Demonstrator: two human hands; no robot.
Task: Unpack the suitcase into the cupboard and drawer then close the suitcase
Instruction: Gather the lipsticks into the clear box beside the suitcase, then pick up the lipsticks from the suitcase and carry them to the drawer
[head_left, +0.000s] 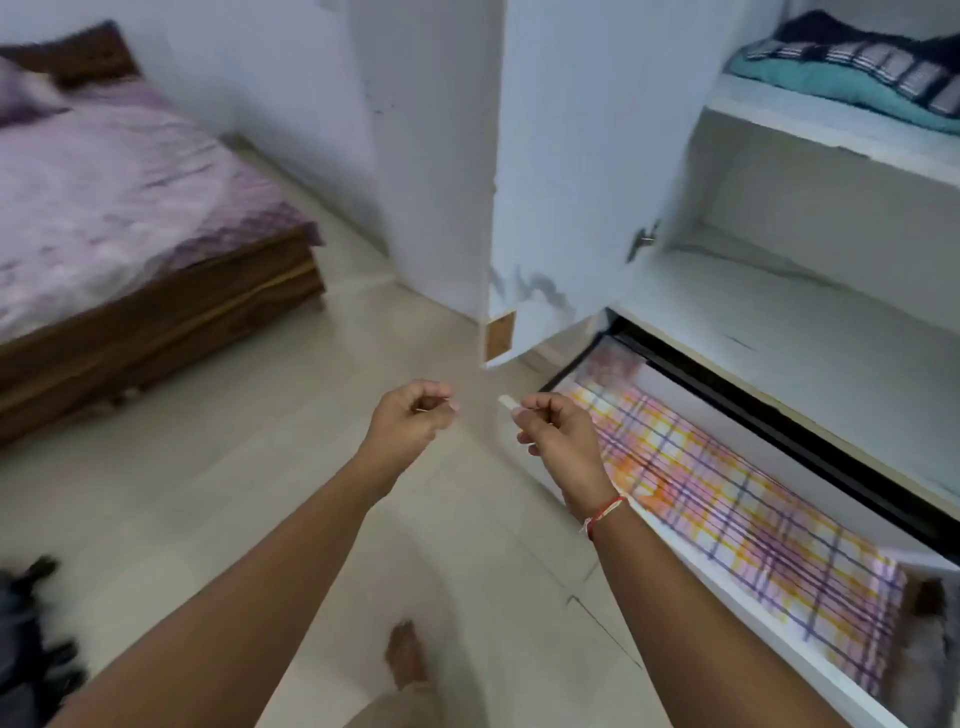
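Note:
The white cupboard (831, 332) stands open at the right, its door (571, 156) swung outward. Folded teal and dark striped clothes (857, 67) lie on an upper shelf. Below, the drawer (769, 629) is pulled out, with a pink, yellow and purple checked cloth (727, 514) spread in it. My left hand (410, 421) hangs in mid-air over the floor, fingers loosely curled, holding nothing. My right hand (558, 436) hovers by the drawer's near left corner, also loosely curled and empty. A dark blurred object (26, 649) at the bottom left may be the suitcase.
A wooden bed (156, 322) with a purple sheet (104, 197) fills the left. Pale tiled floor (291, 467) lies between bed and cupboard. My bare foot (408, 654) stands on it. A dark furry item (930, 618) lies at the drawer's near end.

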